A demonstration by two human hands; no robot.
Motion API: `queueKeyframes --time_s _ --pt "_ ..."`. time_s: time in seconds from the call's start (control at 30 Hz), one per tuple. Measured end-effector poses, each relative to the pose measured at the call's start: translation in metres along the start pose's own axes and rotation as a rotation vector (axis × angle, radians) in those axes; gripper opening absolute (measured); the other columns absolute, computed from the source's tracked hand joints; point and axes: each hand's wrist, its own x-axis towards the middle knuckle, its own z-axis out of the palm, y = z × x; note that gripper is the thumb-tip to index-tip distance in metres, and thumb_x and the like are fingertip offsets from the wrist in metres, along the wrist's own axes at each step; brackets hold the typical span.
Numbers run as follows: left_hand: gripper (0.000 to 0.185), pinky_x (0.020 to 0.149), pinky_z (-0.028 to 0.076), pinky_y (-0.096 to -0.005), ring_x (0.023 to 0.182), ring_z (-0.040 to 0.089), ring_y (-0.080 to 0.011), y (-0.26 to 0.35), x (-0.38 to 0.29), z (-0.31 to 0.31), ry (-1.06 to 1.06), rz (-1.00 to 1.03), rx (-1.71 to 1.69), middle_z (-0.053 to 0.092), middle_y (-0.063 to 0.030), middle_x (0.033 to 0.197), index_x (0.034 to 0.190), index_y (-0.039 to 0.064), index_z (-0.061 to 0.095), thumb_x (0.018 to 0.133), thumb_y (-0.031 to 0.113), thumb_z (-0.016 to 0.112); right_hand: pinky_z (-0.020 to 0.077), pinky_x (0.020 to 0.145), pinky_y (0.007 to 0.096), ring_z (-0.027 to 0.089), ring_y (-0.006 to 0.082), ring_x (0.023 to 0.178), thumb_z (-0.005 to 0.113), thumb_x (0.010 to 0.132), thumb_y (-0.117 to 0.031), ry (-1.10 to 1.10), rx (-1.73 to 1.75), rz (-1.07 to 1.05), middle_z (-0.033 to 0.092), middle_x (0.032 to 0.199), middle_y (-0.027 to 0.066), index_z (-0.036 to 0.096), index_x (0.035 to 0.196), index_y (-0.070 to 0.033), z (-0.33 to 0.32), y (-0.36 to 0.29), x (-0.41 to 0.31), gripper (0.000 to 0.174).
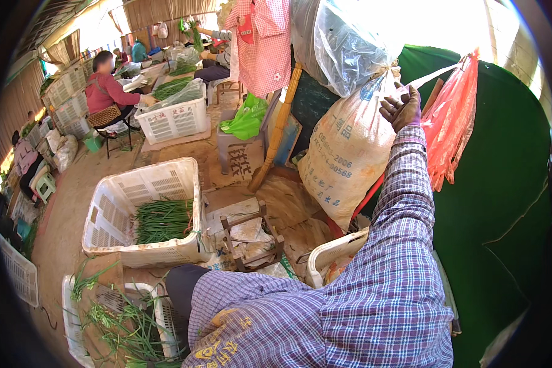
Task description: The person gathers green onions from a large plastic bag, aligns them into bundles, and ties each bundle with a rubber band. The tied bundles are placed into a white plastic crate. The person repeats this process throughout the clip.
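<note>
My right hand (404, 108) is raised at the upper right, fingers apart and slightly curled, beside the tied neck of a hanging woven sack (349, 152). A white strip (434, 77) runs from near the hand to a bunch of red plastic bags (455, 124) hanging to its right. Whether the fingers touch the strip or the sack cannot be told. My left hand is out of view. Before me, a white plastic crate (142, 184) holds a layer of green leafy stalks (164, 221). Loose green stalks (124, 322) lie over a board and another crate at the lower left.
A small wooden stool frame (253, 237) stands right of the crate, by a white basket (338, 250). A bamboo broom handle (280, 124) leans near a grey plastic stool (225, 138) with a green bag (247, 117). Several people sit working at the upper left.
</note>
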Motion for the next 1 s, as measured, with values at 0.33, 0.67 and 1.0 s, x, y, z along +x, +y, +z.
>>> queueKeyframes --time_s 0.33,0.67,1.0 --pt "0.048 0.089 0.050 -0.0417 0.097 0.060 -0.0249 -0.074 -0.069 -0.054 0.138 -0.183 -0.039 0.064 -0.0117 0.110 0.136 0.004 0.053 0.094 0.026 0.057 0.0594 0.073 0.0425 0.062 0.0297 0.094 0.042 0.099 -0.051 0.020 -0.039 -0.078 0.047 0.131 0.0233 0.044 0.143 -0.018 -0.003 0.008 0.009 0.055" --pt "0.047 0.090 0.050 -0.0408 0.097 0.059 -0.0240 -0.096 -0.102 -0.120 0.296 -0.233 -0.073 0.065 -0.0114 0.110 0.137 0.004 0.052 0.095 0.025 0.057 0.0542 0.082 0.0435 0.065 0.0285 0.100 0.050 0.096 -0.054 -0.276 -0.060 0.083 0.055 0.128 0.0182 0.045 0.143 -0.015 0.002 0.109 -0.013 0.061" --pt "0.043 0.091 0.050 -0.0394 0.097 0.059 -0.0234 0.007 -0.109 -0.233 0.095 0.070 -0.230 0.065 -0.0118 0.107 0.132 -0.001 0.055 0.095 0.020 0.058 0.0522 0.082 0.0583 0.062 0.0341 0.087 0.061 0.089 -0.042 -0.080 0.158 0.709 0.061 0.094 0.0133 0.061 0.114 -0.015 0.012 0.399 -0.087 0.037"
